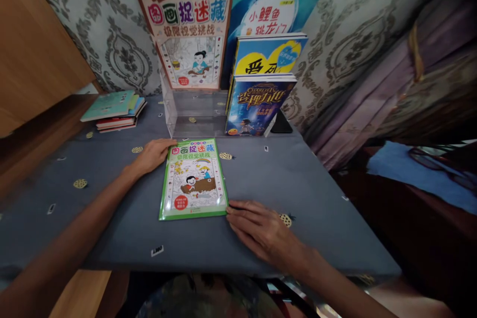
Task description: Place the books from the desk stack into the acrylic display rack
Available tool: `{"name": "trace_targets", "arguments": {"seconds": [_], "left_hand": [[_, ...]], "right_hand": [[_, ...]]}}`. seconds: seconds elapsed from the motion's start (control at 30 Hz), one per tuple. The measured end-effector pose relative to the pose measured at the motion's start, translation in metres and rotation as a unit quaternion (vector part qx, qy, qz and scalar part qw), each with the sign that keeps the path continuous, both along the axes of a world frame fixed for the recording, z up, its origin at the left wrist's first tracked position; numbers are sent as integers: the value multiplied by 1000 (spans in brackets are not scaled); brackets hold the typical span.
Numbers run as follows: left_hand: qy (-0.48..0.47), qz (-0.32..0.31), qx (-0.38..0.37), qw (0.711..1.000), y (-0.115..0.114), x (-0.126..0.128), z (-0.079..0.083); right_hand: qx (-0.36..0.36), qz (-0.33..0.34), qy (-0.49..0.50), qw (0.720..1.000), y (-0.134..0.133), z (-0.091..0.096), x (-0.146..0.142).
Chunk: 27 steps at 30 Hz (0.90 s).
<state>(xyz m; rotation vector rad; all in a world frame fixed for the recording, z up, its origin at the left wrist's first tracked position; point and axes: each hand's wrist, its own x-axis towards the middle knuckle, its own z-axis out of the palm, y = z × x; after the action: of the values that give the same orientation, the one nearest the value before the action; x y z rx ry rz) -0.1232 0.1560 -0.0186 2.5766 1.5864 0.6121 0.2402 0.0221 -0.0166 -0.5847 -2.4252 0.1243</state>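
A green-bordered children's puzzle book (194,180) lies flat on the grey tablecloth (283,179), cover up. My left hand (153,154) rests at its upper left corner, fingers curled against the edge. Flat on the cloth lies my right hand (261,228), its fingers stretched out and the fingertips touching the book's lower right corner. Neither hand lifts the book.
A clear acrylic stand (194,109) behind the book holds a brown-framed puzzle book (186,30) upright. Two blue books (261,84) stand to its right. A stack of books (115,109) lies at the back left. A dark cabinet with a blue cloth (410,169) sits to the right.
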Motion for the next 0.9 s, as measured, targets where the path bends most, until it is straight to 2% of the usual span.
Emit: {"name": "trace_targets", "arguments": {"seconds": [0.17, 0.43, 0.67, 0.9], "left_hand": [[10, 33, -7, 999, -12, -21, -2], [32, -33, 17, 999, -25, -26, -1], [36, -90, 12, 995, -73, -22, 8], [28, -118, 25, 992, -130, -16, 8]], "right_hand": [[-5, 5, 5, 1000, 1, 2, -1], [-12, 2, -5, 1000, 0, 2, -1], [-14, 8, -10, 1000, 1, -3, 0], [-28, 8, 0, 1000, 1, -7, -1]]}}
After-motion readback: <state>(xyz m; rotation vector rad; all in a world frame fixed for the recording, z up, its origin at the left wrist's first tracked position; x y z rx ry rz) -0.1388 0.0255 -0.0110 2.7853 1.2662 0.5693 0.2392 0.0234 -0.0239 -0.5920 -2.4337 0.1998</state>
